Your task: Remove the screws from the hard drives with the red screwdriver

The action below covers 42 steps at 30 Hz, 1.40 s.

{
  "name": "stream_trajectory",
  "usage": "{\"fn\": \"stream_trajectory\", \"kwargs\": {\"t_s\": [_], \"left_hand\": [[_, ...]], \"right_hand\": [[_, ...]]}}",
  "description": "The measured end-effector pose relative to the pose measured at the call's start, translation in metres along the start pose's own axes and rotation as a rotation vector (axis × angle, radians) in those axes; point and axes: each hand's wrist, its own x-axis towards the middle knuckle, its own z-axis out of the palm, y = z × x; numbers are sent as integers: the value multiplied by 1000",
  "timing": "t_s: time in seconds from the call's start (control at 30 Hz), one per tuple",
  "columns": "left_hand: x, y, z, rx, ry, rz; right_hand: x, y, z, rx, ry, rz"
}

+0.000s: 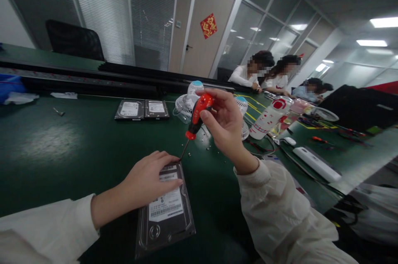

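Note:
A hard drive [186, 214] with a white label lies on the green table in front of me. My left hand [152, 179] holds it from the left, thumb across the label and index fingertip at the far corner. In my right hand [222, 123] is a red and black screwdriver [199, 116], gripped by the handle. It leans, and its tip meets the drive's far right corner beside my left index finger. Whether a screw sits under the tip cannot be made out. Several tiny screws [189, 154] are scattered on the table beyond the drive.
Two more hard drives [129, 109] lie side by side farther back. Small white fans [195, 87], a white and red bottle [270, 118], a power strip [317, 164] with cables and another screwdriver [320, 140] are to the right. Several people [248, 74] sit across the table.

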Motion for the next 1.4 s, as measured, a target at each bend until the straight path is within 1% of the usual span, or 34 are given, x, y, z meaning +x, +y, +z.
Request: {"fn": "stream_trajectory", "kwargs": {"t_s": [0.1,0.23,0.4,0.53,0.6,0.77,0.87,0.97,1.03,1.17,1.3,1.4], "left_hand": [[0,-1,1,-11,-3,9],[0,-2,2,-7,-1,16],[0,-2,-1,-7,-17,15],[0,-1,-2,-6,-13,27],[0,-2,-2,-8,-17,22],[0,-4,0,-4,-12,27],[0,-5,1,-7,-18,18],[0,-5,1,-8,-14,20],[0,-4,1,-5,-12,23],[0,-3,0,3,-4,29],[0,-2,1,3,-7,28],[1,-2,0,6,-10,19]], "right_hand": [[-1,1,-2,-13,-18,-9],[-2,1,-4,-25,5,-54],[-1,-2,-1,30,-44,-70],[0,0,1,-23,53,-93],[0,2,1,-33,76,-103],[1,3,2,68,-2,-92],[2,2,2,51,43,-84],[2,3,2,57,90,-110],[1,3,3,74,81,-109],[0,4,5,89,20,-85],[0,3,6,9,81,-110],[-1,4,7,9,59,-97]]}}
